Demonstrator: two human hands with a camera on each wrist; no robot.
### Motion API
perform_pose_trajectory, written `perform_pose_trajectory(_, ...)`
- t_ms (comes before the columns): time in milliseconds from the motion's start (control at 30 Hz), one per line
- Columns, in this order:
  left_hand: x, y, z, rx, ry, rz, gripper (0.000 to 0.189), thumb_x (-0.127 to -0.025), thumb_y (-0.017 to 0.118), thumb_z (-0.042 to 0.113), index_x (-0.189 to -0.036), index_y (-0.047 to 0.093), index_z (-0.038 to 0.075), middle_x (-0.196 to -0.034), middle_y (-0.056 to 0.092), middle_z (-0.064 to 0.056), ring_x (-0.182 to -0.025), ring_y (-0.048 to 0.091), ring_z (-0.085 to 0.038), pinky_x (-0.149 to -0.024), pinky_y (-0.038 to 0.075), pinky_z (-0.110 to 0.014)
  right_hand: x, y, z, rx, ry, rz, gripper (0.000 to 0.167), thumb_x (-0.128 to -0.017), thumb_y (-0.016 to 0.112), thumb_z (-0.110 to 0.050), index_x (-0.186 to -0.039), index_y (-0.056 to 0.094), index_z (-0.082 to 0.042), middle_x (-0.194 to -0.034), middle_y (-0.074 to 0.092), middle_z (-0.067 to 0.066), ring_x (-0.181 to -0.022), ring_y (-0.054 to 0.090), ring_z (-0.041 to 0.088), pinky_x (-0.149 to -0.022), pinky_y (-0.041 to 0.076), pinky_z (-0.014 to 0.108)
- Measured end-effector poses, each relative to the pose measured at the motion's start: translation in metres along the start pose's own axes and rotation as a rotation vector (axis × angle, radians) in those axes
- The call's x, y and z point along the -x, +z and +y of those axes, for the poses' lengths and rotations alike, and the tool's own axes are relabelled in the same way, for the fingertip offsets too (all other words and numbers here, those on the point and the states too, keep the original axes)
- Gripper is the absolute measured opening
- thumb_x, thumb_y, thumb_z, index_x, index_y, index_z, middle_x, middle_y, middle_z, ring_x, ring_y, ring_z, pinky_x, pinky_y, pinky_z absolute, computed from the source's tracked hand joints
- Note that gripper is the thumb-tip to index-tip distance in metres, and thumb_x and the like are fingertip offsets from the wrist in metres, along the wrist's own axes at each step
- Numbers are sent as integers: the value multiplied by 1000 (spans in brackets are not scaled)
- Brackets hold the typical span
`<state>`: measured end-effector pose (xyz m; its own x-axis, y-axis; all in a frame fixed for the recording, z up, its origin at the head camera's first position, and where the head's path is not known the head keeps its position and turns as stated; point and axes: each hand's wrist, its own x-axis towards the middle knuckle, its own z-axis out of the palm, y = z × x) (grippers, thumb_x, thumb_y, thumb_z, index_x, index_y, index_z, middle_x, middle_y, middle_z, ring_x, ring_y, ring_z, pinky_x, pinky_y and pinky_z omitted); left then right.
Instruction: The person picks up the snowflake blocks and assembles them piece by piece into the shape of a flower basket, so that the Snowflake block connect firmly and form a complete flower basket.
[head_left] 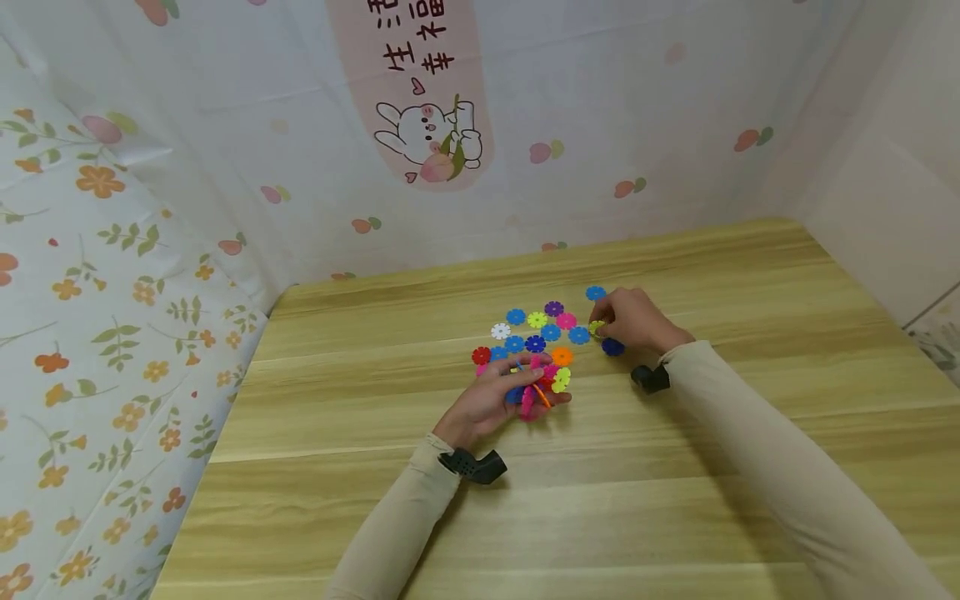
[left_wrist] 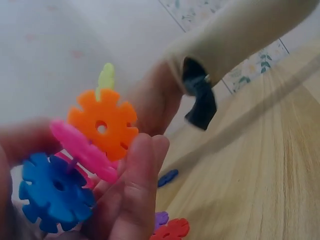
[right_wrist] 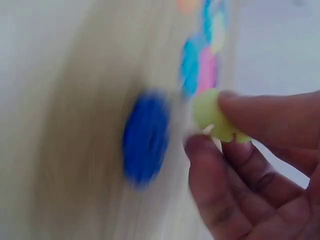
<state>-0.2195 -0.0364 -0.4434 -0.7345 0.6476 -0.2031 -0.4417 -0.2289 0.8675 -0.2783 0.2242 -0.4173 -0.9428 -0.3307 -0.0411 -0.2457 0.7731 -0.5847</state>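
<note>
My left hand [head_left: 497, 398] holds a cluster of interlocked plastic snowflake discs. In the left wrist view the cluster shows a blue disc [left_wrist: 56, 192], a pink disc [left_wrist: 84, 150], an orange disc [left_wrist: 103, 124] and a yellow-green one [left_wrist: 106, 81] behind. Between thumb and fingers my right hand [head_left: 636, 320] pinches a single yellow-green disc [right_wrist: 212, 114], just over the table. A dark blue disc [right_wrist: 146, 139] lies flat near that hand, and a light blue disc [head_left: 596, 292] lies just beyond it.
Several loose discs lie between and beyond the hands, among them a white disc [head_left: 500, 332], a purple disc [head_left: 554, 308] and a red disc [head_left: 481, 356]. The wooden table [head_left: 337, 367] meets a printed cloth [head_left: 300, 167] at the back and left.
</note>
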Motion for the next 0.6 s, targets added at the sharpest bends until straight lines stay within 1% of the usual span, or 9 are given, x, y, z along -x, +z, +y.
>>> perform_pose_trajectory(100, 1, -2, 1, 20, 8, -8, 48, -93, 57, 18, -135, 43, -2, -128, 51, -15, -112, 56, -28, -88, 47, -40, 11, 3, -11, -240, -20, -14, 9, -86, 65, -6, -94, 70, -3, -81, 67, 9, -68, 61, 28, -62, 52, 39)
perform_pose_trajectory(167, 0, -1, 2, 45, 17, -22, 49, -94, 56, 17, -136, 40, -2, -130, 49, -17, -112, 55, -31, -90, 45, -41, 23, 2, -25, -380, -19, -27, 12, -88, 63, -6, -98, 69, -1, -84, 67, 12, -69, 62, 32, -61, 53, 42)
perform_pose_trajectory(233, -1, -1, 2, 69, 27, -33, 49, -94, 56, 16, -136, 40, -4, -130, 49, -19, -110, 56, -36, -91, 44, -42, 32, 2, -33, -452, -23, -25, 15, -89, 62, -6, -102, 69, -2, -85, 67, 12, -71, 62, 35, -64, 53, 45)
perform_pose_trajectory(333, -2, -1, 1, 87, 38, -51, 48, -95, 54, 13, -135, 38, -6, -127, 50, -22, -103, 58, -39, -87, 46, -43, 43, 2, -44, -510, -29, -7, 19, -89, 63, -6, -107, 67, -2, -85, 66, 12, -73, 62, 38, -67, 52, 48)
perform_pose_trajectory(400, -2, -1, 1, 83, 34, -50, 46, -95, 53, 12, -135, 39, -6, -124, 52, -20, -100, 62, -33, -84, 49, -40, 46, 6, -45, -536, -45, 13, 20, -88, 64, -7, -107, 67, -4, -82, 65, 11, -72, 62, 39, -66, 52, 48)
perform_pose_trajectory(467, -2, -1, 1, 70, 25, -46, 44, -96, 52, 12, -135, 39, -5, -119, 53, -18, -88, 64, -23, -78, 52, -36, 49, 7, -50, -538, -65, 32, 18, -86, 66, -7, -105, 68, -5, -81, 65, 10, -69, 62, 39, -63, 53, 48)
perform_pose_trajectory(533, -3, 0, 0, 45, 13, -38, 42, -96, 52, 12, -134, 42, -3, -115, 54, -14, -78, 60, -15, -69, 53, -28, 51, 9, -53, -515, -84, 50, 17, -85, 67, -6, -102, 69, -6, -80, 65, 8, -66, 62, 38, -60, 53, 46)
perform_pose_trajectory(567, -3, 0, 0, 36, 6, -34, 41, -96, 53, 13, -133, 43, -1, -113, 53, -12, -75, 57, -13, -65, 51, -26, 52, 10, -55, -497, -97, 59, 16, -85, 68, -6, -101, 69, -6, -79, 65, 7, -64, 61, 37, -58, 53, 45)
perform_pose_trajectory(600, -3, 0, 0, 35, 5, -35, 41, -95, 53, 13, -132, 44, -1, -112, 53, -12, -74, 57, -13, -65, 51, -26, 52, 11, -56, -481, -103, 67, 15, -85, 68, -5, -100, 70, -7, -78, 65, 6, -62, 61, 36, -56, 53, 45)
